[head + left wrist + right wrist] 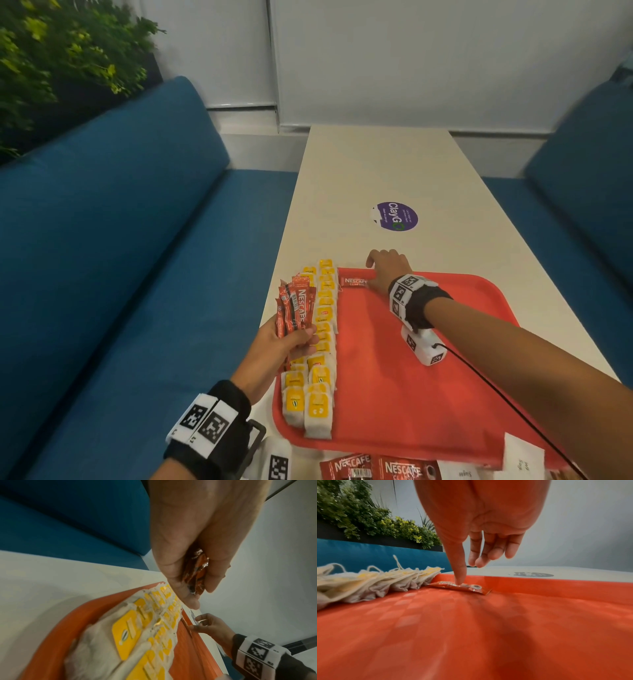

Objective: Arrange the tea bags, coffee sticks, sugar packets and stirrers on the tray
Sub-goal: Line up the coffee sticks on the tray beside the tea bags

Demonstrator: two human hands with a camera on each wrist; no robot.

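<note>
A red tray [445, 377] lies on the white table. Two rows of yellow-tagged tea bags [322, 342] run along the tray's left side. My left hand [294, 342] grips a bundle of red coffee sticks [296, 308] above the tray's left edge; the left wrist view shows the coffee sticks [195, 574] between thumb and fingers over the tea bags [145, 635]. My right hand [380, 270] is at the tray's far left corner. Its thumb presses a single coffee stick [462, 586] flat on the tray floor [488, 628], beside the last tea bags [393, 580]. The other fingers hang relaxed over the rim.
Loose coffee sachets [376, 467] and white sugar packets [462, 472] lie on the table at the tray's near edge. A purple round sticker [395, 216] marks the table beyond the tray. Blue benches [120, 240] flank the table; plants [51, 51] stand behind the left one.
</note>
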